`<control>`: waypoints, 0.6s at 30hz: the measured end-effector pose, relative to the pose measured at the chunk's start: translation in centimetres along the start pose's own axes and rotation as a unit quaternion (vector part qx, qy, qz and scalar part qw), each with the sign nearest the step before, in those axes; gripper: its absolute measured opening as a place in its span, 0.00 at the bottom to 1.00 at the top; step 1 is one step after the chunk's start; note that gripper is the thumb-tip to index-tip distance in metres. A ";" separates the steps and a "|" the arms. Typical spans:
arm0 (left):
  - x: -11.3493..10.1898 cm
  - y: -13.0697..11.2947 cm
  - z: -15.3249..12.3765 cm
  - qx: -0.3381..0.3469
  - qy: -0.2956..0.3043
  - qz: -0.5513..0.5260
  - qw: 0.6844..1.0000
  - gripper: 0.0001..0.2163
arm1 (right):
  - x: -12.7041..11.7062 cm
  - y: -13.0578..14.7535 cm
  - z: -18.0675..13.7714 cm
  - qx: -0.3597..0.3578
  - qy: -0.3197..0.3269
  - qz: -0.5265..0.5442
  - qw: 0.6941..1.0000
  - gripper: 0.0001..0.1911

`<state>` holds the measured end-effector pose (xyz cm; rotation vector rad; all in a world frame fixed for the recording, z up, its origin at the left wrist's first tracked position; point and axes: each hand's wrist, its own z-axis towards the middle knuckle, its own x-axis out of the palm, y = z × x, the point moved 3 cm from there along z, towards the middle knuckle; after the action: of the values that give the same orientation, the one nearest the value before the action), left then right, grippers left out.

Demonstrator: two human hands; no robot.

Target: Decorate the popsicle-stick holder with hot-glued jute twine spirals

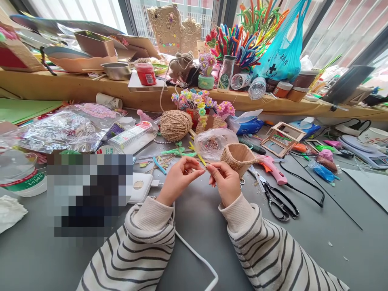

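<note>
My left hand [181, 178] and my right hand [224, 182] meet above the grey table, fingertips almost touching. Thumb and forefinger of each are pinched on a thin yellow strip [201, 159] that looks like a pipe cleaner; its lower end is hidden by the fingers. Just behind my right hand stands a small twine-wrapped cup [238, 158]. A clear plastic bag [214, 141] with small beads or bits in it lies beyond both hands. Green pipe cleaner pieces [182, 151] and a short blue one [159, 165] are scattered beyond my left hand.
To the right lie black-handled scissors [280, 204] and a pink glue gun [275, 169] with its cord. A ball of twine [176, 125] sits farther back. On the left are a white charger [141, 188] with a cable and a plastic bottle [22, 173]. A crowded ledge [103, 91] runs behind.
</note>
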<state>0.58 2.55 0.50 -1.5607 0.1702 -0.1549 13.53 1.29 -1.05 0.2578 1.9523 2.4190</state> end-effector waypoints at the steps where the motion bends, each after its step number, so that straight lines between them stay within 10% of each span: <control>1: -0.1 -0.1 0.0 0.004 0.003 0.017 1.000 0.13 | -0.2 0.0 -0.1 0.003 0.006 -0.017 1.000 0.08; 18: -0.3 -0.4 -0.2 0.059 0.030 0.172 0.983 0.13 | -1.6 0.9 -0.1 -0.131 0.136 -0.270 0.944 0.11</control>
<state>0.29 2.37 0.86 -1.3860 0.4658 0.0602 15.15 0.77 -0.43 -0.5694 1.4773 2.3699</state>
